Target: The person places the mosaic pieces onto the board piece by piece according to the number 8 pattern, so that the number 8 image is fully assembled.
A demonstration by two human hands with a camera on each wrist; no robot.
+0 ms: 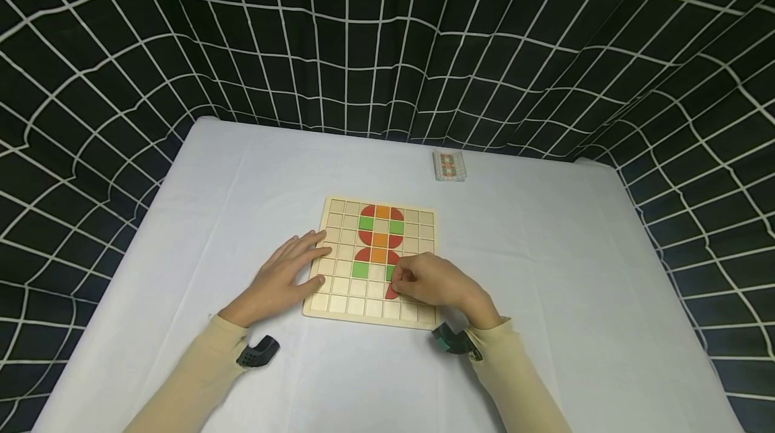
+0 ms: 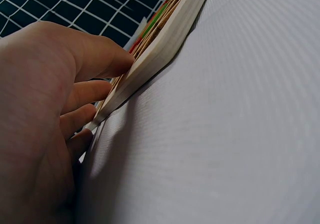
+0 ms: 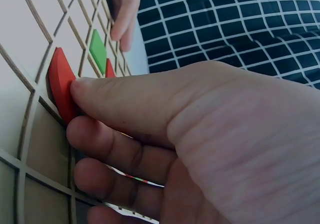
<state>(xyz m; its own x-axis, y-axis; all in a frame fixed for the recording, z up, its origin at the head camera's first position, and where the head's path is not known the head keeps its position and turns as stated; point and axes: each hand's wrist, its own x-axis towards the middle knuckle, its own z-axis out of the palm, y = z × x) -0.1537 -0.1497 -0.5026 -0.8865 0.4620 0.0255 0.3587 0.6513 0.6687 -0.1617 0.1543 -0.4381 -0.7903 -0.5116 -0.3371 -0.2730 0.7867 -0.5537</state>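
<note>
A wooden grid board (image 1: 339,287) lies on the table, with red quarter-circle pieces, orange squares (image 1: 379,240) and green squares (image 1: 360,269) set in its middle columns. My right hand (image 1: 432,278) pinches a red quarter-circle piece (image 3: 61,84) between thumb and index finger, low on the board. In the right wrist view that piece leans at its cell; whether it sits fully in is unclear. Part of a green square (image 1: 389,273) is covered by the right hand. My left hand (image 1: 277,286) spreads its fingers along the board's left edge (image 2: 157,57), fingertips touching the rim.
Near the table's far edge lies a small stack of cards (image 1: 449,166), the top one printed with a coloured grid pattern. A white cloth covers the table (image 1: 545,251). Black curtains (image 1: 363,43) with a white grid hang behind and on both sides.
</note>
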